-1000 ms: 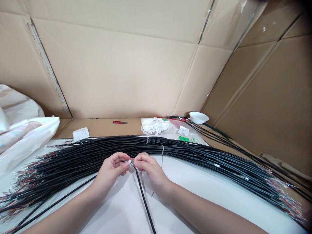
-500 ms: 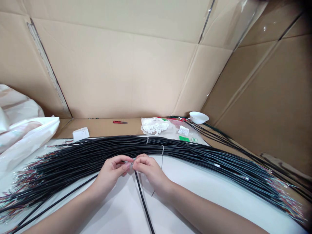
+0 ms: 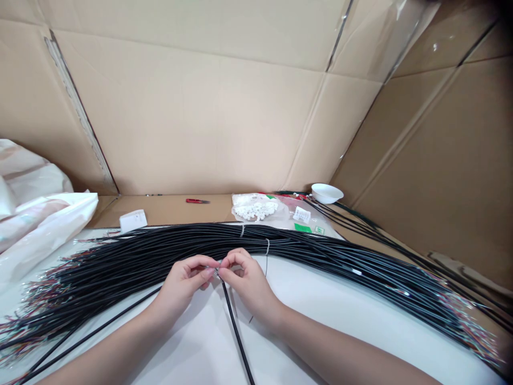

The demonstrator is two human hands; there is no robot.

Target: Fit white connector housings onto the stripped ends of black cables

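A single black cable (image 3: 236, 334) runs up from the bottom of the view to my fingertips, where its stripped end shows thin wires (image 3: 217, 271). Thumb and forefinger of my left hand (image 3: 188, 275) pinch these wires from the left. From the other side, my right hand (image 3: 243, 278) also has thumb and forefinger pressed together at the wire ends. Anything smaller between the fingertips is too tiny to make out. Just beyond both hands lies a thick bundle of black cables (image 3: 192, 240), tied with a thin tie (image 3: 267, 246) and fraying into coloured wires at both ends.
Behind the bundle are a bag of small white connectors (image 3: 256, 209), red-handled pliers or snips (image 3: 196, 201), a paper label (image 3: 133, 220) and a white bowl (image 3: 327, 193). Plastic bags (image 3: 36, 214) lie at left. Cardboard walls (image 3: 192, 107) enclose the back and right.
My right hand has shifted slightly upward, its forefinger arching more at the wire ends. My left hand and the cable stay in nearly the same place.
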